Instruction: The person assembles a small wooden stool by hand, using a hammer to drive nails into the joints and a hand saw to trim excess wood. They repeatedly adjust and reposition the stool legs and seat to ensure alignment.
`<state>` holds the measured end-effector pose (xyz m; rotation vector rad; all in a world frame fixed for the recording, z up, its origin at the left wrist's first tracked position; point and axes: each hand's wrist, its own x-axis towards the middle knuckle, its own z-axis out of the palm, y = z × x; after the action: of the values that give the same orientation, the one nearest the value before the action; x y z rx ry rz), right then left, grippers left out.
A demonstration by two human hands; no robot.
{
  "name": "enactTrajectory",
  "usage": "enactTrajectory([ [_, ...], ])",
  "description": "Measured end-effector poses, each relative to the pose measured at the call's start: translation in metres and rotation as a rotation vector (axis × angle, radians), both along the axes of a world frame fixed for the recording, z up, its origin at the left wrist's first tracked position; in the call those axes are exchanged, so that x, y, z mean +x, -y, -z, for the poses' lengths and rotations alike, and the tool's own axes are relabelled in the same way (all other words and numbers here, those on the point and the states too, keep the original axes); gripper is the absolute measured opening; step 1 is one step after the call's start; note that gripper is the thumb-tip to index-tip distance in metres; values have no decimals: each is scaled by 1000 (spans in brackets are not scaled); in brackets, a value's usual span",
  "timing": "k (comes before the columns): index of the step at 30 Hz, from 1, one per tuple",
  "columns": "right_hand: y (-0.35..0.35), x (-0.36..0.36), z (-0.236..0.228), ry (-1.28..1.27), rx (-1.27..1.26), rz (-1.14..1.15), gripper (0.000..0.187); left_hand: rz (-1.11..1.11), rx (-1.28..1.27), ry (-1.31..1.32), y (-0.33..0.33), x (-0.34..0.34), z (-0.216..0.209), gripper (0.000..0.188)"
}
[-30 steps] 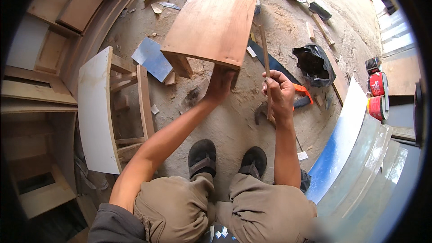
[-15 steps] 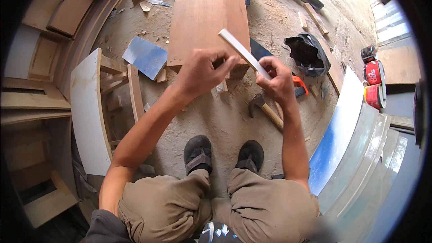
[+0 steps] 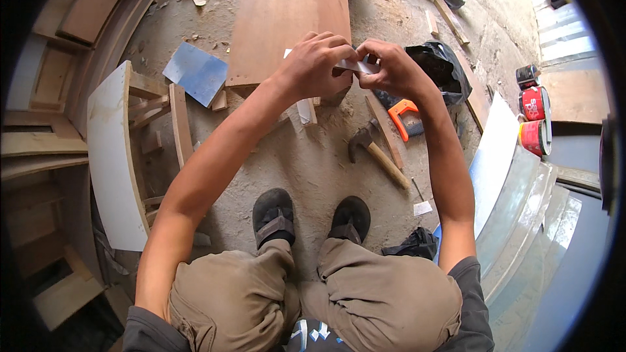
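A narrow white strip [image 3: 350, 65] is held level between my hands, above the near edge of a reddish-brown wooden box [image 3: 280, 19]. My left hand [image 3: 315, 65] is closed round the strip, and the strip's far left end pokes out beyond the knuckles. Pinching it close by, my right hand [image 3: 389, 68] has thumb and fingers pressed on the other end. The two hands almost touch, so much of the strip is hidden. Beneath my right forearm lie a claw hammer [image 3: 385, 161] with a wooden handle and an orange-handled saw [image 3: 399, 119].
A white-faced wooden frame [image 3: 111, 163] stands at left beside a blue-grey board [image 3: 195, 73]. A black plastic bag [image 3: 458, 78] lies beyond my right forearm. Glass-like sheets [image 3: 521, 241] and red cans [image 3: 535, 104] line the right side. Wooden cabinets [image 3: 52, 202] fill the far left.
My left hand has moved right and taken hold of the strip. My right hand has risen, and the strip has turned from slanting to nearly level. The view has shifted slightly.
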<state>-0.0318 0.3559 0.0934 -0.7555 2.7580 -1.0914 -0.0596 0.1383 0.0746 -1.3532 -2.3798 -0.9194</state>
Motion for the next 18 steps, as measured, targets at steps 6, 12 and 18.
enactTrajectory([
  [6,-3,1,0,33,10,13,41,2,98,68,-1,-1,7,22],
  [12,-6,15,3,-210,52,76,39,33,127,83,-2,-3,8,17],
  [18,-1,82,49,-767,-365,788,26,29,119,102,3,-3,10,13],
])
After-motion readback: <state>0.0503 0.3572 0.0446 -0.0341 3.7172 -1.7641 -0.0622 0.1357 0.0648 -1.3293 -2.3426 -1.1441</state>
